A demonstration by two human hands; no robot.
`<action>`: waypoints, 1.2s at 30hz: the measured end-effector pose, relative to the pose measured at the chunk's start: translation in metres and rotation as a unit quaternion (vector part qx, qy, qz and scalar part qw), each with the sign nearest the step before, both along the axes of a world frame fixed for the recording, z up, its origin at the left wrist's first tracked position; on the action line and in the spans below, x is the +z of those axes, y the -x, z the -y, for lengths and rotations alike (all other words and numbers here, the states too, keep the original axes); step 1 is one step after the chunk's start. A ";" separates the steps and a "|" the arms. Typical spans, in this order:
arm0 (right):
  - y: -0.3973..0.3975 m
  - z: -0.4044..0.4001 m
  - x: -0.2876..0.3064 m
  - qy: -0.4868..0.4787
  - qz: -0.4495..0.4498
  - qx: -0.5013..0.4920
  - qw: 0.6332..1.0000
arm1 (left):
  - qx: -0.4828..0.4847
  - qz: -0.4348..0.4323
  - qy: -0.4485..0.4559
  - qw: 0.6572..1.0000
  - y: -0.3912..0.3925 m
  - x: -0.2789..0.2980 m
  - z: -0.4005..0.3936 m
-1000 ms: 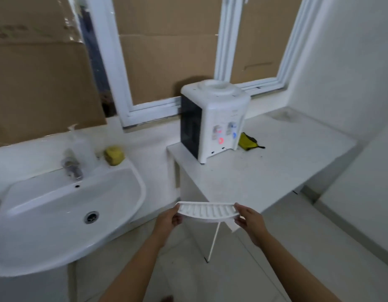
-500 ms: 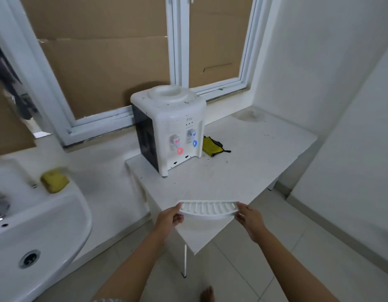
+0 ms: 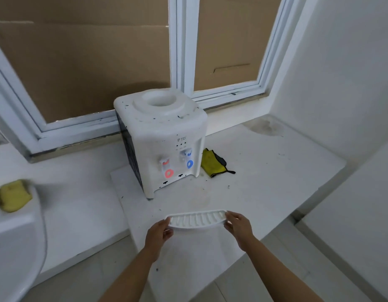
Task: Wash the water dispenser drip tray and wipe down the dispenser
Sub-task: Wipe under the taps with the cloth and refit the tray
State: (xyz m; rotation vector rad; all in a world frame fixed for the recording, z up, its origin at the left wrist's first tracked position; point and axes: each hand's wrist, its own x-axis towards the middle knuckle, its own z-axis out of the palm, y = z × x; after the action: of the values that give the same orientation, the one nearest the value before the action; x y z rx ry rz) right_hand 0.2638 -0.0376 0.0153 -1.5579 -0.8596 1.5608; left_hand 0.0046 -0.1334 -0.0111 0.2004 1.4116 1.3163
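Gripping opposite ends, both hands, left [image 3: 159, 233] and right [image 3: 238, 225], hold a white ribbed plastic drip tray [image 3: 196, 219].

Bare counter [image 3: 265, 182] lay between drip tray [image 3: 196, 219] and dispenser [image 3: 164, 136]; yellow cloth [image 3: 211, 163] crowded its right side.

Ribbed white plastic drip tray [image 3: 196, 219], speckled plastic dispenser [image 3: 164, 136], yellow cloth [image 3: 211, 163], cardboard-covered window [image 3: 84, 62]
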 end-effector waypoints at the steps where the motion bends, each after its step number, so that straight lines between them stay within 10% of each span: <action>1: 0.001 -0.009 -0.003 0.006 0.003 0.009 1.000 | 0.004 -0.013 0.003 1.000 0.001 -0.003 -0.003; 36: 0.036 -0.180 -0.065 0.075 0.145 0.389 0.907 | 0.226 -0.225 0.258 0.912 -0.059 -0.024 -0.057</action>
State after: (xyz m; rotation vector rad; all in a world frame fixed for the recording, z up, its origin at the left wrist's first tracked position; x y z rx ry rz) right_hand 0.2274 0.1423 -0.0494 -1.6805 -1.7186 1.9883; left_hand 0.0632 -0.0761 -0.0350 -0.2100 2.2518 1.2458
